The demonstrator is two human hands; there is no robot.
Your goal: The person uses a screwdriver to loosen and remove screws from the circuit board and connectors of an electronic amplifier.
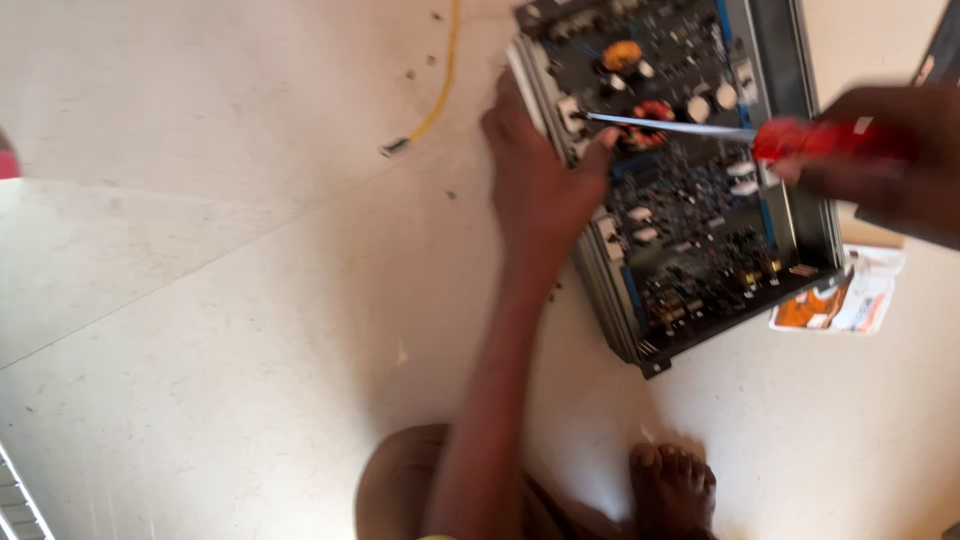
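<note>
An opened electronic unit [800, 215] with a dark circuit board [690, 210] lies on the pale floor at the upper right. My left hand [540, 185] rests on its left metal edge, thumb touching the board near the screwdriver tip. My right hand [880, 155] grips the red handle of a screwdriver [690, 128], blurred. Its metal shaft lies across the board and points left, with the tip at a white part near my left thumb. Orange and red coils sit on the board's upper part.
A yellow wire [442, 80] runs over the floor at the top, left of the unit. An orange and white paper packet [845, 300] lies by the unit's lower right corner. My knee and bare foot [672, 490] show at the bottom.
</note>
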